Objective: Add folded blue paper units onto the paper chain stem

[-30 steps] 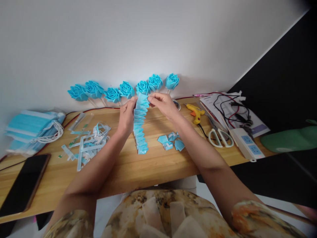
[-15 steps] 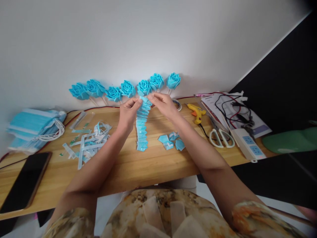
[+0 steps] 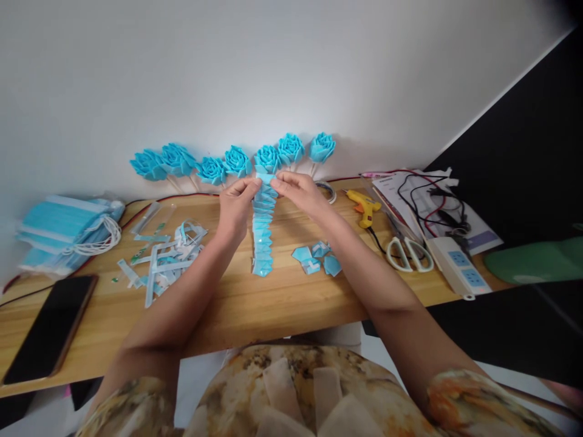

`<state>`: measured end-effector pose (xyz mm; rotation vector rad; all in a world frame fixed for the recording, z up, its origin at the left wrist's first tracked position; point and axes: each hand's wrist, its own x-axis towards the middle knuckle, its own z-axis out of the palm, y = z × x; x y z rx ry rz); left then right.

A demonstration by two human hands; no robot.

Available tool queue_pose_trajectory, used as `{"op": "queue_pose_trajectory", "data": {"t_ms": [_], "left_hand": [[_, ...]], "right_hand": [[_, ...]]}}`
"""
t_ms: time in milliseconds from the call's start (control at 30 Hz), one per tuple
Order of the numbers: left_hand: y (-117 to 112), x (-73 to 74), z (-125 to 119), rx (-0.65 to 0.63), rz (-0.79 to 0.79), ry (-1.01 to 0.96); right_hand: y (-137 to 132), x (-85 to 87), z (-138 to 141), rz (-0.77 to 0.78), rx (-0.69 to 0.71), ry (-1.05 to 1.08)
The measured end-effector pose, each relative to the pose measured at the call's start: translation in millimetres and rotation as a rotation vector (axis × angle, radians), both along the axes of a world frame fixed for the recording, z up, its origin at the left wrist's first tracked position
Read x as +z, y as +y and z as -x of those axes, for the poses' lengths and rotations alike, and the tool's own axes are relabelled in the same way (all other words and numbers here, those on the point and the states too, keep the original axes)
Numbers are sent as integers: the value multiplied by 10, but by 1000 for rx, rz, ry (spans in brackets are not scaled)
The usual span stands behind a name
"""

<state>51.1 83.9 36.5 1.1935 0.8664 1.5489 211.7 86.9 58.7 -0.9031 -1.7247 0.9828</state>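
Observation:
A long strip of overlapping folded blue pieces [image 3: 262, 240] runs from between my hands down toward the front of the wooden table. At its far end, my left hand [image 3: 237, 203] pinches the left edge of a light blue piece [image 3: 264, 177]. My right hand [image 3: 297, 189] grips the right edge of that same piece between thumb and fingers. Just behind my hands stand several blue flowers [image 3: 267, 159] on thin pale sticks. Loose folded blue pieces [image 3: 332, 265] lie near my right forearm.
Left on the table [image 3: 237, 309] are face masks [image 3: 59, 227], white and blue scraps [image 3: 175, 261] and a phone [image 3: 50, 328]. To the right lie a yellow glue gun [image 3: 363, 208], white-handled scissors [image 3: 410, 255], papers with cables [image 3: 437, 206] and a power strip [image 3: 462, 267]. A wall [image 3: 273, 73] stands behind.
The piece at the strip's far end now shows flatter and wider between my fingertips. My right fingers have shifted slightly. The whole view has moved a little.

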Motion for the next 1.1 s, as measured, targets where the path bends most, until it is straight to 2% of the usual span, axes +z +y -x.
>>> {"op": "queue_pose_trajectory", "data": {"t_ms": [100, 300, 633, 767, 900, 1100], "left_hand": [[-12, 11, -9, -30, -2, -15], [-46, 68, -32, -155, 32, -17], [0, 5, -5, -103, 16, 72], [12, -3, 5, -57, 31, 42], [27, -24, 15, -60, 23, 13], [4, -3, -4, -103, 24, 6]], "right_hand": [[18, -30, -3, -20, -21, -42], [72, -47, -45, -39, -99, 6], [80, -15, -97, -27, -99, 62], [45, 27, -81, -39, -62, 80], [30, 16, -54, 2, -17, 26], [68, -45, -46, 26, -82, 8]]}}
